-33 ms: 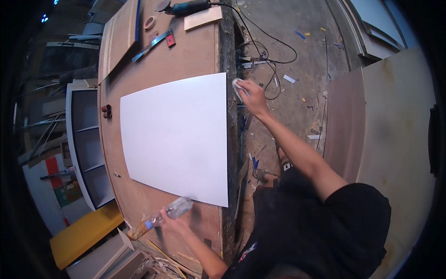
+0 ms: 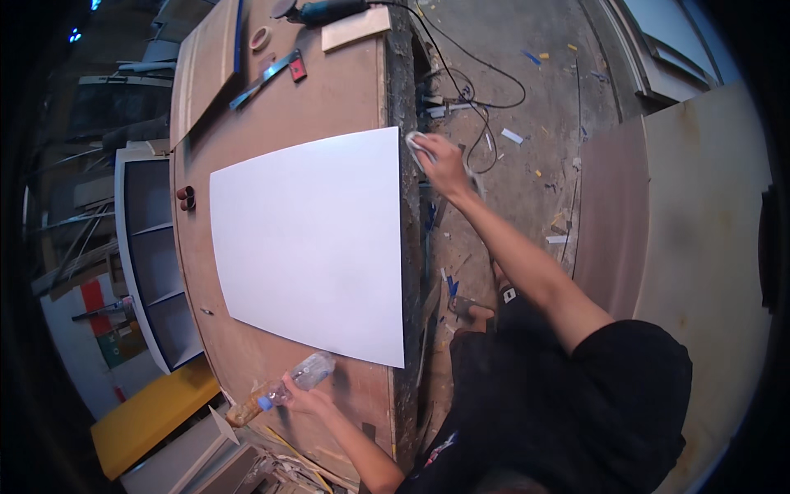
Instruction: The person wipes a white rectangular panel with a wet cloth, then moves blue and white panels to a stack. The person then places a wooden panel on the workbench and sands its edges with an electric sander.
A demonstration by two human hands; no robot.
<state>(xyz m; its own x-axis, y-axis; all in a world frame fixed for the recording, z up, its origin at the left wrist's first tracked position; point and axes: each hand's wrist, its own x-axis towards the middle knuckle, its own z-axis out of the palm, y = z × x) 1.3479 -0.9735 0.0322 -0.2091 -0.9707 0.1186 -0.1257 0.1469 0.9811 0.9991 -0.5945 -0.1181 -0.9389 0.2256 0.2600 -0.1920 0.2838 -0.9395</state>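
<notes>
A large white sheet (image 2: 309,243) lies on the wooden workbench (image 2: 197,247). My right hand (image 2: 444,169) is just past the sheet's right edge near its far corner, closed on a white cloth (image 2: 415,142), part of which shows behind the wrist. My left hand (image 2: 298,397) grips a clear plastic bottle (image 2: 311,370) with a blue cap, held at a slant by the sheet's near edge. An amber-coloured object (image 2: 245,410), too unclear to name, is beside the cap end.
Beyond the sheet are a power tool (image 2: 325,11), tape roll (image 2: 260,38), square (image 2: 267,82) and boards (image 2: 206,66). An open shelf unit (image 2: 148,263) adjoins the bench's left. Cables (image 2: 494,105) and scraps lie on the floor (image 2: 527,82); panels (image 2: 691,247) stand right.
My right hand has moved slightly left and up with the cloth, and more cloth shows behind its wrist. My left hand and the bottle have barely shifted.
</notes>
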